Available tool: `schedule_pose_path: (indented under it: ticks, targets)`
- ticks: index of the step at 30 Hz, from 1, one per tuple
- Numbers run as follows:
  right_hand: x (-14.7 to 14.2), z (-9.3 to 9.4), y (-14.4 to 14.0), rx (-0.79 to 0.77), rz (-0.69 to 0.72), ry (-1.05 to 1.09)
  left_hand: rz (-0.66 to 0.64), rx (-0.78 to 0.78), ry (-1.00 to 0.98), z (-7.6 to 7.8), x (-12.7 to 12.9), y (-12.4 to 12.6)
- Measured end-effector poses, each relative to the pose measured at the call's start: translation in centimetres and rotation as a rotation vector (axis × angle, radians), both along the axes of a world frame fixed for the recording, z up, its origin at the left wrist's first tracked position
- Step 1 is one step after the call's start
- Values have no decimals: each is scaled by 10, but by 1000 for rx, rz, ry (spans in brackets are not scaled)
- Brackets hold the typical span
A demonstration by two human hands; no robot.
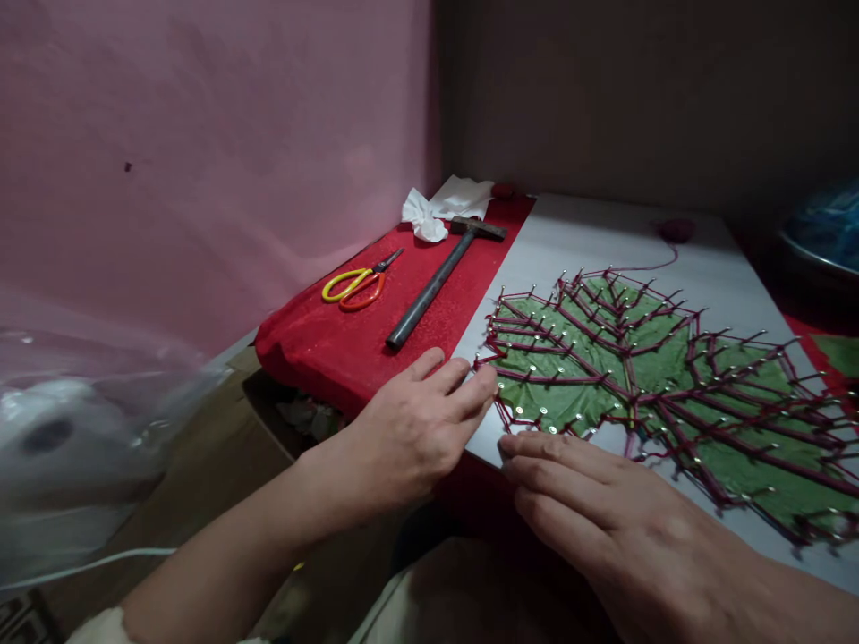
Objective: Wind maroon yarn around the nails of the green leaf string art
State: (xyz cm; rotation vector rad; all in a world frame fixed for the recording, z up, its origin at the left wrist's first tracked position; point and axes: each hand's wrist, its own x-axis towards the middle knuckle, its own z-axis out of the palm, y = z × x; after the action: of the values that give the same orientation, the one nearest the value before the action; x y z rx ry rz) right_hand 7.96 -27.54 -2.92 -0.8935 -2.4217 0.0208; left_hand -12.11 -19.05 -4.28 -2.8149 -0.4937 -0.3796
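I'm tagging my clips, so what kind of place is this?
Likely a home craft corner: a nail-and-thread leaf board under both hands, with a hammer and scissors on a red cloth by a pink wall.

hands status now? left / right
Left hand: open, flat, holding nothing, fingertips at the string-art board edge.
Right hand: open, flat, holding nothing, fingertips by the nails.

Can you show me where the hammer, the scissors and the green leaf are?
hammer [436, 284], head view, middle of its metal handle.
scissors [355, 286], head view, on the yellow and orange handle loops.
green leaf [570, 367], head view, bare green patch between strings.
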Motion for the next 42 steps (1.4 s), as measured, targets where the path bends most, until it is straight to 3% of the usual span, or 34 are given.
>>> schedule_pose_path:
  ticks: [3, 6, 12, 19, 29, 33, 39, 42]
  targets:
    - [6, 3, 2, 19, 48, 4, 5, -17, -15, -2, 1, -2]
    - [11, 8, 1, 7, 69, -58, 3, -142, -268, -10, -3, 0]
    - [13, 4, 0, 62, 84, -51, 219, -303, -589, -15, -5, 0]
    - [12, -4, 2, 86, 63, -3, 387, -418, -554, -4, 11, 15]
    - [13, -7, -2, 82, 25, 29, 316, -494, -452, 0, 23, 34]
    - [12, -5, -1, 70, 32, 31, 359, -530, -490, -2, 23, 34]
    - [11, -11, 2, 141, 21, 44, 436, -865, -576, 1, 13, 32]
    - [10, -16, 4, 169, 27, 48, 439, -888, -575, 3, 11, 31]
